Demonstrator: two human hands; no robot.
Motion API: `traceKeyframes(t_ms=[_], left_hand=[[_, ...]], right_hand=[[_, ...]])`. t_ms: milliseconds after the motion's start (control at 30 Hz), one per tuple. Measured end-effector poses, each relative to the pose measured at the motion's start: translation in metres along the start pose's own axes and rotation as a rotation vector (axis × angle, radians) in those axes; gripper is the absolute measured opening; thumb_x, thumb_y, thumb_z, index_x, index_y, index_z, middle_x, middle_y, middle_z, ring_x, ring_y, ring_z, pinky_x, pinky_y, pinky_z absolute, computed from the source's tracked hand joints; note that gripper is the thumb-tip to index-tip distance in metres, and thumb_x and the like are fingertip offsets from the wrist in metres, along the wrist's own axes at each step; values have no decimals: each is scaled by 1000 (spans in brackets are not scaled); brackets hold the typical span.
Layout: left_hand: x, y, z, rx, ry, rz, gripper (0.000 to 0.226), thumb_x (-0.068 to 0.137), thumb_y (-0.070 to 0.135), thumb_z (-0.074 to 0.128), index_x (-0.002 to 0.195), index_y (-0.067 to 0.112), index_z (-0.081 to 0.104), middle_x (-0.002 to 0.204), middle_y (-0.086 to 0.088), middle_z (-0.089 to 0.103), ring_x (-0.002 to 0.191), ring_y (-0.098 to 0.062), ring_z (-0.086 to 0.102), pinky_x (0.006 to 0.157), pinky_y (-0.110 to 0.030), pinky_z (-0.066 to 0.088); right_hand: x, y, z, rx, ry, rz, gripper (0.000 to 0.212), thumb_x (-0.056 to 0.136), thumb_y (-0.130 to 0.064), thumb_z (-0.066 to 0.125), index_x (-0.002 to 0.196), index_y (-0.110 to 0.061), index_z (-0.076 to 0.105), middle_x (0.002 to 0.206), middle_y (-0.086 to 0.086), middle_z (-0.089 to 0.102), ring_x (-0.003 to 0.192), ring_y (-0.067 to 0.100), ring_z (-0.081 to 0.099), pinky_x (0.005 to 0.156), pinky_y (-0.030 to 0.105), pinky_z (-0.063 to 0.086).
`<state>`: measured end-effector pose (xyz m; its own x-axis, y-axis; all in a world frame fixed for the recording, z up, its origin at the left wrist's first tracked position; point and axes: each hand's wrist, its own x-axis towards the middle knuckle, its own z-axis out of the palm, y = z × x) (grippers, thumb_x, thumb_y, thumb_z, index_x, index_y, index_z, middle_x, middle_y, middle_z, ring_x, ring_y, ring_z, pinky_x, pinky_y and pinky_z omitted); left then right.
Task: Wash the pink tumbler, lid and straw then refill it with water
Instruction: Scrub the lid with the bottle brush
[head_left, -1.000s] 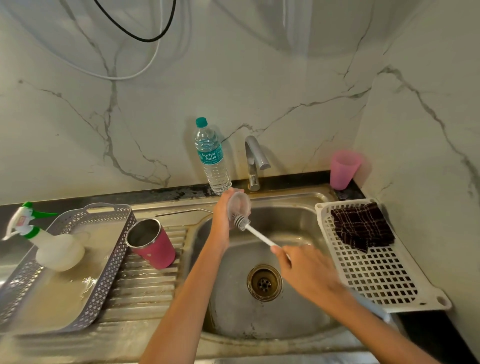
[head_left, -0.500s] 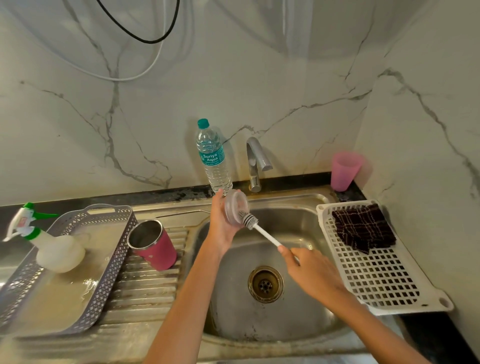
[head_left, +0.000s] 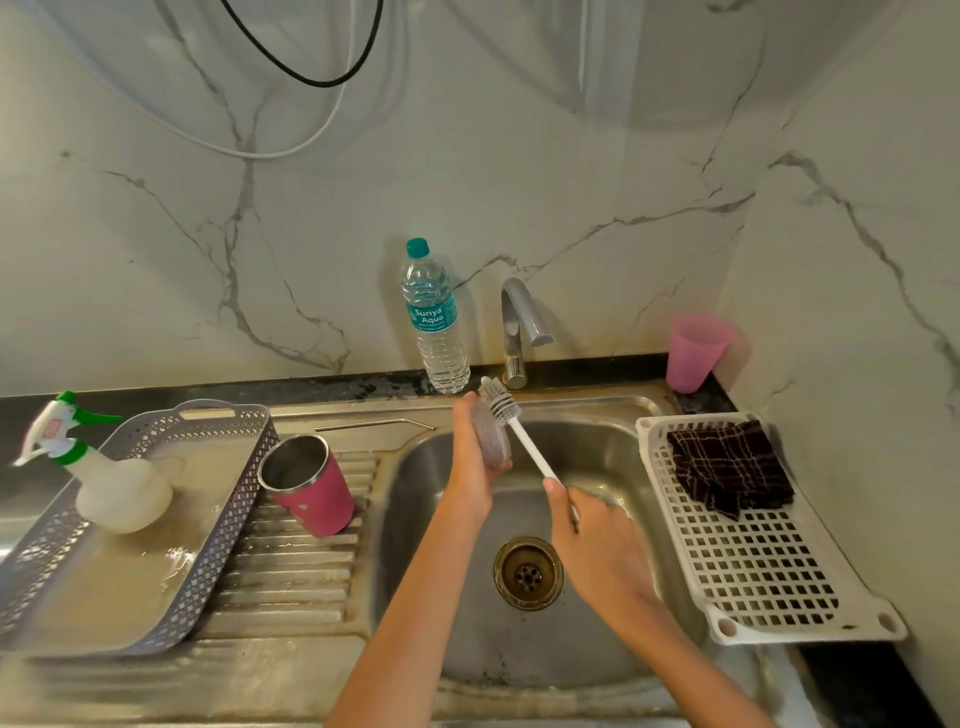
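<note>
To my left a spray bottle (head_left: 122, 493) is sitting in a grey tray (head_left: 228, 519). To my right a dark cloth (head_left: 727, 467) is lying on a white rack (head_left: 769, 571) — a pink cup (head_left: 696, 353) is standing behind it in the corner. A black cable (head_left: 311, 80) is hanging overhead.

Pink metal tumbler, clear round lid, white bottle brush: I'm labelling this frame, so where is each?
Pink metal tumbler (head_left: 317, 501): head view, on its pink side wall.
Clear round lid (head_left: 491, 441): head view, on its flat face.
White bottle brush (head_left: 524, 438): head view, on its handle below the bristles.
</note>
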<state>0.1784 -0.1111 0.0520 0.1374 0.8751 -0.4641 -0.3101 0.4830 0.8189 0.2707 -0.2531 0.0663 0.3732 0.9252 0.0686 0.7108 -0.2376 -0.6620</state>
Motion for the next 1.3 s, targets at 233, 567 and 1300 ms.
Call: traceKeyframes(t_ms=[233,567,1300], left_hand=[[7,14,10,-15,89,0,68,87,67,44,135,20,49,121,-9,58,104,-21,55,83,-36,47],[3,10,19,14,60,49,69,88,68,38,137,20,49,124,-12,59,97,-19,56,64,-27,46],[18,44,9,310,82,367,34,104,36,32,124,15,48,107,-4,58,103,-17,57,84,-28,42]], right_hand=[[-1,-1,3,-55,11,-24,50,97,-56,20,67,-25,46,54,-5,53,54,16,56,55,37,50],[5,-6,-5,-51,9,-11,50,99,-54,22,66,-25,46,58,-4,55,60,15,58,61,38,52],[46,-39,-20,-49,-40,5,49,100,-54,23,73,-23,51,61,-5,54,55,8,47,52,30,36]])
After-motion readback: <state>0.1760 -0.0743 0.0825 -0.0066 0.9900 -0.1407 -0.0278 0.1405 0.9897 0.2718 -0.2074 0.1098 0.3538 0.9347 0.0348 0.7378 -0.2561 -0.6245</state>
